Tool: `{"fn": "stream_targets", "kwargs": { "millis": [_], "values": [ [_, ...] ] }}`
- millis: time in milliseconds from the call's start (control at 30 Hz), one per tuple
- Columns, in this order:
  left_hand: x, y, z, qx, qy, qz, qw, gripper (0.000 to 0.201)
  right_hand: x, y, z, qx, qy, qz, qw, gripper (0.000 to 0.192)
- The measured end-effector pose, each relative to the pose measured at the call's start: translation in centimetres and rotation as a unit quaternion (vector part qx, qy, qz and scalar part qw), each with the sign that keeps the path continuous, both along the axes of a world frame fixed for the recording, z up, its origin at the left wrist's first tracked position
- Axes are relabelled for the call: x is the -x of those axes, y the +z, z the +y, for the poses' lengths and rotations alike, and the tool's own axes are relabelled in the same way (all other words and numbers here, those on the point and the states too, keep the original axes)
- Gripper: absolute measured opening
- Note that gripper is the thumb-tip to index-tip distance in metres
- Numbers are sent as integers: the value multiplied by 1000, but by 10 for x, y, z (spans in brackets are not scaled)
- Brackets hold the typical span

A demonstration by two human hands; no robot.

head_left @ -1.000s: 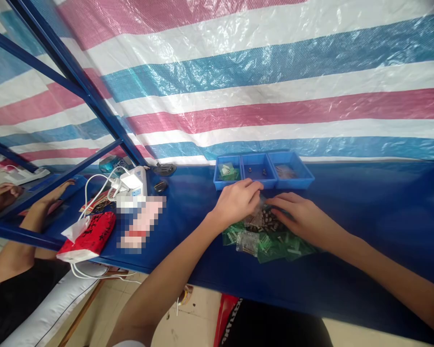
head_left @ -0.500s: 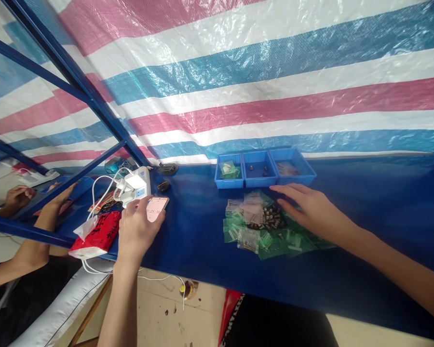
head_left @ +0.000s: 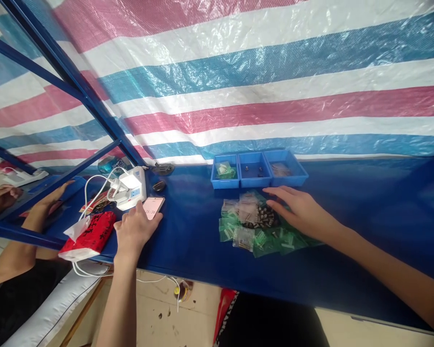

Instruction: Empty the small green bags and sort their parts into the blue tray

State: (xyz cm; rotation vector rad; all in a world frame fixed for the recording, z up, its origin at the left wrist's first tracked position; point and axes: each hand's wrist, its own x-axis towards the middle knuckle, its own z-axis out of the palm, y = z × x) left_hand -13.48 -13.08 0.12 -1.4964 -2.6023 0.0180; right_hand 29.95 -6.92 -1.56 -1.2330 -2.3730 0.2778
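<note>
Left hand [head_left: 135, 230] gripping a phone [head_left: 153, 207] near the table's front edge [head_left: 188, 270], right hand [head_left: 300, 212] spread flat, apparently empty, on small bags [head_left: 253, 226], bare blue cloth between.

Three blue trays [head_left: 259, 181] in row at tabletop [head_left: 365, 212] back edge. White power strip [head_left: 132, 187] with cables far left, red packet [head_left: 90, 235] beside it. Striped tarp [head_left: 238, 77] behind.
</note>
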Motion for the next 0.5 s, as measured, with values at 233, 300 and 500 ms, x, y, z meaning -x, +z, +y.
{"fn": "stream_targets", "kwargs": {
  "millis": [233,300,500],
  "values": [
    [-6,1,2,11,24,-20,999,71,-1,0,1,14,-10,17,1000,51],
    [-7,6,2,17,28,-25,999,73,-2,-1,2,12,-15,13,1000,51],
    [-52,28,5,-91,-144,-33,985,63,-7,-10,7,-1,-27,-43,999,47]
  ]
}}
